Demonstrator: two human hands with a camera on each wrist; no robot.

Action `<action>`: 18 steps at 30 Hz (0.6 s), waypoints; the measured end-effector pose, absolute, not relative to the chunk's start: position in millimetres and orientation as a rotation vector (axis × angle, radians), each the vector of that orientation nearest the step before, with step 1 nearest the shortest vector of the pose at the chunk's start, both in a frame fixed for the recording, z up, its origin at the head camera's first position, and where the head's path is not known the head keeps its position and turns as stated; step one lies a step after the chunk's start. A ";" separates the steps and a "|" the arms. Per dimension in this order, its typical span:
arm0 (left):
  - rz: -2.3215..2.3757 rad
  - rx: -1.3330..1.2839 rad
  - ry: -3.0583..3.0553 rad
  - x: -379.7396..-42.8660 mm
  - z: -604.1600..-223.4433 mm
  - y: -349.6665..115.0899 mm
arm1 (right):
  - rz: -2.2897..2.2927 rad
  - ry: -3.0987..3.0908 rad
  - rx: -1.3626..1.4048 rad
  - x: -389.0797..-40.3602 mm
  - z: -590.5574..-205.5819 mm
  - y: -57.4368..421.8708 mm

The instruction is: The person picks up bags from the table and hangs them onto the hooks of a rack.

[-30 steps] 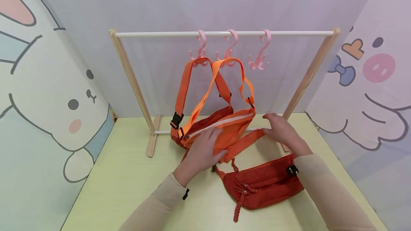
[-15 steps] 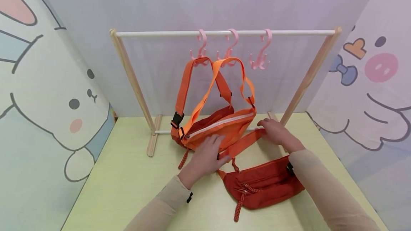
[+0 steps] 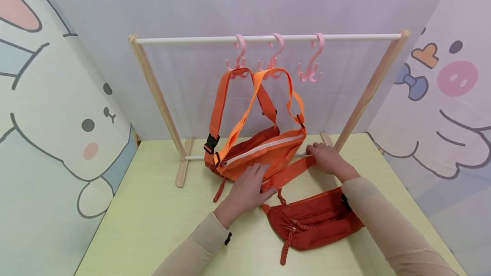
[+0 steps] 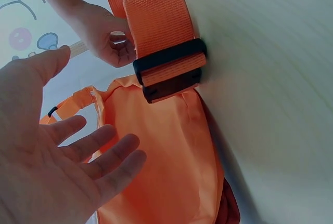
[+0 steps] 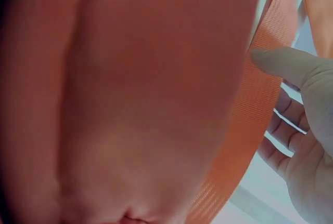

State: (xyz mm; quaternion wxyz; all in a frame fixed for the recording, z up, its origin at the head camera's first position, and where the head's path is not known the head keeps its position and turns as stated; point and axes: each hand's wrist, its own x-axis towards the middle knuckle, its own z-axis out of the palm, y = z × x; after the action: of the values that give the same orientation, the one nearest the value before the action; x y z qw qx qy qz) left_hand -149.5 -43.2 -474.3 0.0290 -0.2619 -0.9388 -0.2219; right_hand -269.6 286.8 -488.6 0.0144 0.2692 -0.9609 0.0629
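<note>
In the head view a dark red waist bag (image 3: pixel 318 225) with braided zipper pulls lies on the table. Its orange strap (image 3: pixel 289 175) runs behind it, between my two hands. My right hand (image 3: pixel 326 157) holds this strap at its right end; the right wrist view shows the thumb (image 5: pixel 283 64) on the strap's face and the fingers curled behind. My left hand (image 3: pixel 247 187), fingers spread, is by the strap's left end, in front of an orange waist bag (image 3: pixel 274 159). A black buckle (image 4: pixel 169 63) on the strap shows beyond the left fingers in the left wrist view.
A wooden rack with a white rail (image 3: pixel 184 40) carries three pink hooks. The orange bag and another red bag hang by straps from the left hook (image 3: pixel 241 56) and middle hook (image 3: pixel 274 56). The right hook (image 3: pixel 310 69) bears nothing. Cartoon-printed walls stand either side.
My right hand has drifted a little left along with its sleeve, its fingers closing in at the strap. My left hand has shifted slightly right, covering the strap's left end. The hanging bags stay put.
</note>
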 end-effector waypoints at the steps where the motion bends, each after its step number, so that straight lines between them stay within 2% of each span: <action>1: -0.687 -0.807 -2.896 -149.4 -474.5 -43.1 | 0.196 -2.996 0.850 -269.3 -488.4 287.0; 9: -0.693 -0.800 -2.893 -148.7 -474.1 -41.4 | 0.171 -2.972 0.971 -267.1 -487.7 289.6; 18: -0.685 -0.815 -2.863 -149.8 -473.8 -39.7 | 0.402 -2.972 0.998 -258.4 -475.0 290.9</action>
State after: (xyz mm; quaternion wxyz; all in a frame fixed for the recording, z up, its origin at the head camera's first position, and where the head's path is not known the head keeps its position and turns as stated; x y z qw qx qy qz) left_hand -149.8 -39.7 -473.8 0.0434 -0.2665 -0.9364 -0.2240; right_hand -258.4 290.9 -475.0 -0.0095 0.3157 -0.9402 0.1273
